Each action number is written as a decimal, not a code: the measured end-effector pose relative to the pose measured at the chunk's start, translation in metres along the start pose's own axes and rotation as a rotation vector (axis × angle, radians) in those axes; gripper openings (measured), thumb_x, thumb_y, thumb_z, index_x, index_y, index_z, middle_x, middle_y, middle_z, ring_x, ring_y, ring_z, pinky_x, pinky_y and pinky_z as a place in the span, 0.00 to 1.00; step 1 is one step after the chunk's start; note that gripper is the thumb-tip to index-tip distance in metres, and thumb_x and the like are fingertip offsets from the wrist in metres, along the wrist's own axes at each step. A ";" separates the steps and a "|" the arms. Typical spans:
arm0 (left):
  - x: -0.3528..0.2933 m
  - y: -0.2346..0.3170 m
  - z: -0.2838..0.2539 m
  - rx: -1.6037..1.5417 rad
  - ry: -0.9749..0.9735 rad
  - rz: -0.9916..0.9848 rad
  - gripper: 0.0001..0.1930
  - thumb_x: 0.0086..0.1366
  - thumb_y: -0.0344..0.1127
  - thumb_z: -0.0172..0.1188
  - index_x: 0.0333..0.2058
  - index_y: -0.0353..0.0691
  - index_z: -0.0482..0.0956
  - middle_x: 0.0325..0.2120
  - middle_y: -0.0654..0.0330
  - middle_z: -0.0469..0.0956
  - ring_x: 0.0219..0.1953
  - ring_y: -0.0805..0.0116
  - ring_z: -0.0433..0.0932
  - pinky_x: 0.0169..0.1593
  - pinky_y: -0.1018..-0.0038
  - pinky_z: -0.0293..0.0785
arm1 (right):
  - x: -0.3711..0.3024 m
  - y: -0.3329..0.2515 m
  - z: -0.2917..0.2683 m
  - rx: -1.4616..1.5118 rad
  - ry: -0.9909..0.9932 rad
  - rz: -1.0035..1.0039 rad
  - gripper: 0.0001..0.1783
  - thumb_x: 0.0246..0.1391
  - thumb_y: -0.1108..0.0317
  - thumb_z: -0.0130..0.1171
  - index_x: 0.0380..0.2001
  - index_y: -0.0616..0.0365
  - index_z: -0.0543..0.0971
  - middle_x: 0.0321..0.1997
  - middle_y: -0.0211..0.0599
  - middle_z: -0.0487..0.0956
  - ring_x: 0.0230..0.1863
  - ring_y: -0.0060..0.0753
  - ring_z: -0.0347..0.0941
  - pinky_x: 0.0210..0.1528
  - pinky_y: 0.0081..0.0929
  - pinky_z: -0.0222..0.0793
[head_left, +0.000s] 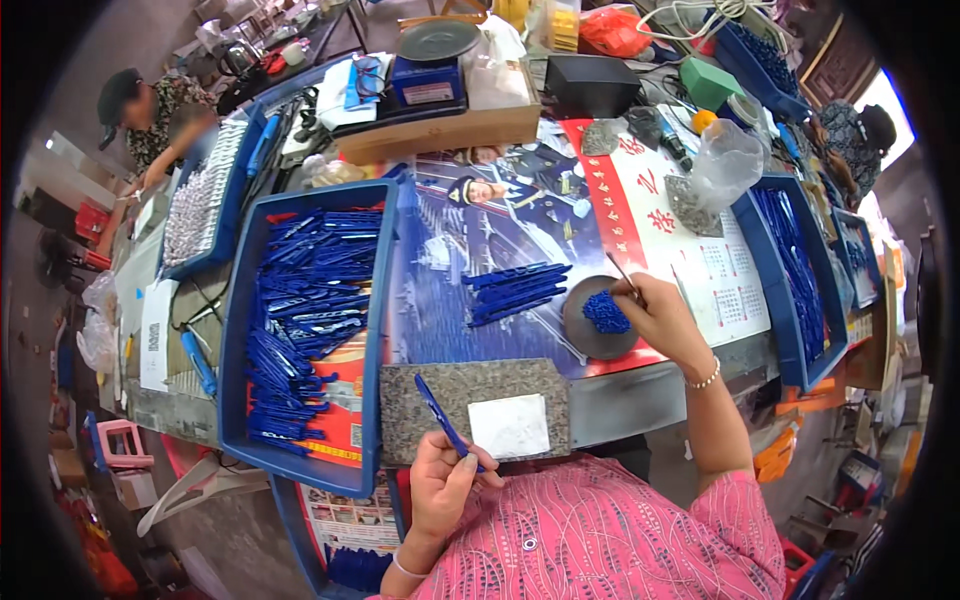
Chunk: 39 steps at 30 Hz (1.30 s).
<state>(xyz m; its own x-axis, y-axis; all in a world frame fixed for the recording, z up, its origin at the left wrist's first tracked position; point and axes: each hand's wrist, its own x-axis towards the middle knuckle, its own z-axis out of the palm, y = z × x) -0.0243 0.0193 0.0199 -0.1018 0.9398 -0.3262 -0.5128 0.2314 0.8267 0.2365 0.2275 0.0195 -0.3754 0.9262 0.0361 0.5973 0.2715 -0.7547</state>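
Note:
My left hand (447, 480) is closed on a slim blue pen-like piece (438, 412), tilted with its upper end to the left, above the near edge of a speckled stone slab (415, 400). A white paper pad (509, 426) lies on that slab. My right hand (655, 310) pinches a thin dark stick (620, 268) whose exact kind I cannot make out, beside a round dark dish (612, 349). In the dish is a heap of tiny blue parts (602, 315). Left of it several similar blue pieces (515, 292) lie in a small pile on the poster-covered table.
At the left a blue tray (230, 390) holds many blue pen-like pieces; another tray (795, 340) stands at right. Behind are a white-filled tray (205, 200), a cardboard box (440, 138) and plastic bags (728, 160). Other people sit at far left (150, 130) and far right (850, 140).

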 end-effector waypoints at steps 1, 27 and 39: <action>0.004 0.000 0.006 0.021 -0.005 -0.017 0.08 0.64 0.22 0.45 0.42 0.35 0.60 0.29 0.49 0.76 0.26 0.65 0.78 0.31 0.74 0.78 | -0.011 0.004 -0.002 0.000 0.013 0.031 0.05 0.50 0.74 0.57 0.31 0.64 0.76 0.30 0.46 0.76 0.30 0.44 0.74 0.35 0.31 0.68; 0.003 -0.003 0.011 0.093 -0.095 -0.095 0.10 0.66 0.23 0.46 0.44 0.34 0.59 0.30 0.47 0.77 0.27 0.66 0.79 0.32 0.75 0.77 | -0.019 0.003 0.025 -0.327 -0.041 -0.112 0.06 0.44 0.74 0.56 0.27 0.62 0.71 0.26 0.43 0.71 0.25 0.45 0.71 0.29 0.35 0.68; 0.016 -0.005 0.023 -0.009 -0.214 -0.261 0.13 0.67 0.27 0.45 0.48 0.35 0.58 0.29 0.48 0.77 0.26 0.66 0.79 0.32 0.75 0.77 | -0.064 -0.058 0.040 1.413 -0.328 0.442 0.09 0.43 0.78 0.61 0.27 0.62 0.69 0.27 0.47 0.74 0.11 0.17 0.58 0.12 0.15 0.55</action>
<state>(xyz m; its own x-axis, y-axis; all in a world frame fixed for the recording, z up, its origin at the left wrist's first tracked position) -0.0040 0.0386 0.0211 0.2146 0.8809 -0.4219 -0.5060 0.4697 0.7234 0.1973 0.1422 0.0345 -0.6037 0.7143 -0.3540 -0.3774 -0.6472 -0.6623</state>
